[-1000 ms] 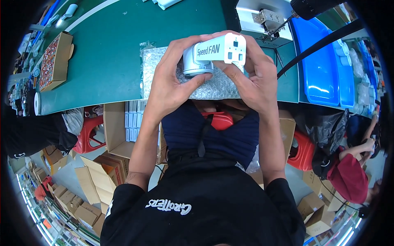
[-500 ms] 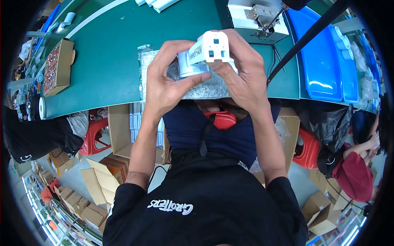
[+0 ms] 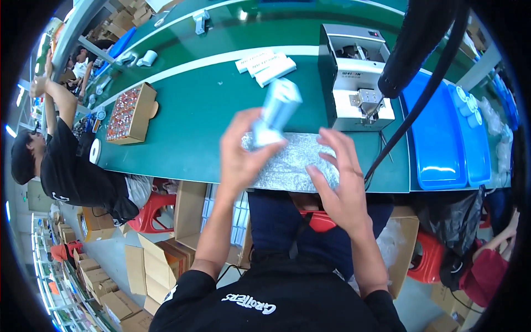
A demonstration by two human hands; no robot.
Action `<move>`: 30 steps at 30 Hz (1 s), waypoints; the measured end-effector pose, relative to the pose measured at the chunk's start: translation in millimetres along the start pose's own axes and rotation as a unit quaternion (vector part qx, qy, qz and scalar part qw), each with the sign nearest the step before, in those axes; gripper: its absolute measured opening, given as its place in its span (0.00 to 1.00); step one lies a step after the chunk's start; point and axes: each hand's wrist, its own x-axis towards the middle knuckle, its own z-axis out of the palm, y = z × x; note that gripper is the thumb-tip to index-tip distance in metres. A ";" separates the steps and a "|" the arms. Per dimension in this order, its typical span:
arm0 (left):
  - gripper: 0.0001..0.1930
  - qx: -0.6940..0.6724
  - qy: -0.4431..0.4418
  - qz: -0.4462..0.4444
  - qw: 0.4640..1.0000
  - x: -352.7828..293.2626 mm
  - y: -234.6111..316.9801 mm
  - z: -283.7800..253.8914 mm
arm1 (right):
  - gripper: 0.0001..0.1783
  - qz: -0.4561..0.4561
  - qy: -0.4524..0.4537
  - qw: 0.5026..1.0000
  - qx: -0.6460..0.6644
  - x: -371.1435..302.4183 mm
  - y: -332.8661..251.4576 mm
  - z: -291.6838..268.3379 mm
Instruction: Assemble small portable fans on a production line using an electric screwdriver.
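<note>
My left hand (image 3: 243, 155) holds a pale blue and white hand-held fan (image 3: 279, 105) by its rounded lower end, thumb on one side and fingers on the other. Its boxy white end points up and away, and motion smears its outline. Apart from it, my right hand (image 3: 344, 180) is empty, fingers spread and curved. Below both hands a sheet of clear bubble wrap (image 3: 296, 160) lies at the near table edge. Several slim white printed boxes (image 3: 275, 71) lie just beyond the fan.
A grey-white machine (image 3: 359, 77) stands at the back right, with a black screwdriver-like tool (image 3: 395, 72) hanging before it. Farther right are blue trays (image 3: 437, 166). A carton of small reddish parts (image 3: 148, 119) stands left on the green table (image 3: 193, 127). A person sits at far left.
My right hand has let go of the fan and moved away, opening. The left hand keeps the fan and tips its boxy end away. The view has shifted, showing more of the table's far side.
</note>
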 end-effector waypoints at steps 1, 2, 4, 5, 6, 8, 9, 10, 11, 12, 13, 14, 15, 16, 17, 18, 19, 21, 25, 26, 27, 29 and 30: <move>0.30 0.007 0.006 -0.021 1.000 10.8 -4.3 -16.4 | 0.25 -0.007 -0.038 0.999 0.002 -8.1 -9.1 -14.0; 0.31 0.094 -0.001 0.017 0.995 21.2 -13.1 -41.8 | 0.23 -0.016 -0.078 0.997 0.008 -13.4 -16.5 -28.3; 0.30 0.249 -0.023 -0.006 0.968 38.4 -23.1 -80.5 | 0.19 -0.023 -0.159 0.985 0.065 -19.0 -28.3 -67.0; 0.29 0.343 -0.059 -0.014 0.937 46.1 -20.2 -96.8 | 0.16 -0.025 -0.237 0.963 0.121 -18.5 -32.6 -85.6; 0.28 0.396 -0.112 0.007 0.912 54.1 -27.6 -111.4 | 0.12 -0.029 -0.213 0.969 0.124 -17.3 -37.6 -100.9; 0.27 0.443 -0.164 0.029 0.881 64.4 -30.9 -124.6 | 0.09 -0.018 -0.145 0.985 0.094 -17.5 -36.7 -131.0; 0.26 0.429 -0.205 0.009 0.880 73.7 -28.1 -122.2 | 0.10 -0.002 -0.092 0.994 0.053 -15.5 -33.8 -146.2; 0.24 0.414 -0.247 -0.008 0.876 83.2 -26.0 -116.5 | 0.12 0.019 -0.012 1.000 0.012 -10.5 -29.2 -155.9; 0.24 0.405 -0.252 0.003 0.879 92.2 -26.4 -106.6 | 0.15 0.039 0.068 0.996 -0.030 -0.8 -21.8 -163.5; 0.23 0.373 -0.220 0.028 0.901 102.0 -25.3 -94.0 | 0.15 0.055 0.076 0.995 -0.040 16.2 -12.1 -172.9; 0.23 0.336 -0.188 0.053 0.921 109.8 -27.0 -78.9 | 0.14 0.071 0.085 0.992 -0.052 38.7 2.4 -182.3; 0.24 0.336 -0.152 0.106 0.923 115.3 -38.9 -67.6 | 0.14 0.067 0.054 0.993 -0.079 63.9 21.0 -196.1; 0.27 0.351 -0.154 0.071 0.921 120.8 -40.0 -50.8 | 0.14 0.094 0.028 0.986 -0.135 89.1 42.3 -208.7; 0.28 0.391 -0.155 0.071 0.905 126.0 -42.8 -36.0 | 0.13 0.117 0.013 0.978 -0.173 111.1 67.0 -216.5; 0.30 0.428 -0.156 0.074 0.887 132.1 -52.8 -17.0 | 0.15 0.041 0.014 0.954 -0.298 122.4 85.1 -224.9; 0.30 0.422 -0.159 0.086 0.888 137.6 -60.0 -5.9 | 0.16 0.051 0.011 0.931 -0.360 136.6 101.3 -225.5; 0.29 0.461 -0.128 0.123 0.869 143.7 -71.7 6.9 | 0.19 0.062 0.008 0.905 -0.422 148.4 113.4 -224.4; 0.28 0.495 -0.096 0.166 0.848 150.0 -80.3 23.5 | 0.27 0.039 -0.063 0.877 -0.474 162.0 123.8 -219.8; 0.19 0.540 -0.152 0.152 0.814 145.1 -88.8 8.6 | 0.39 0.002 -0.163 0.887 -0.433 176.6 109.4 -157.6; 0.19 0.523 -0.149 0.155 0.825 142.7 -87.6 10.1 | 0.40 0.001 -0.177 0.884 -0.433 181.8 116.7 -153.1; 0.19 0.505 -0.149 0.161 0.835 139.0 -81.8 12.5 | 0.41 0.003 -0.188 0.882 -0.432 182.2 126.2 -159.9; 0.20 0.413 -0.120 0.132 0.893 130.9 -67.1 4.4 | 0.40 -0.122 -0.120 0.879 -0.444 181.8 152.4 -191.2; 0.20 0.256 -0.129 0.029 0.958 119.1 -45.9 0.5 | 0.39 -0.130 -0.065 0.894 -0.423 175.0 140.1 -201.3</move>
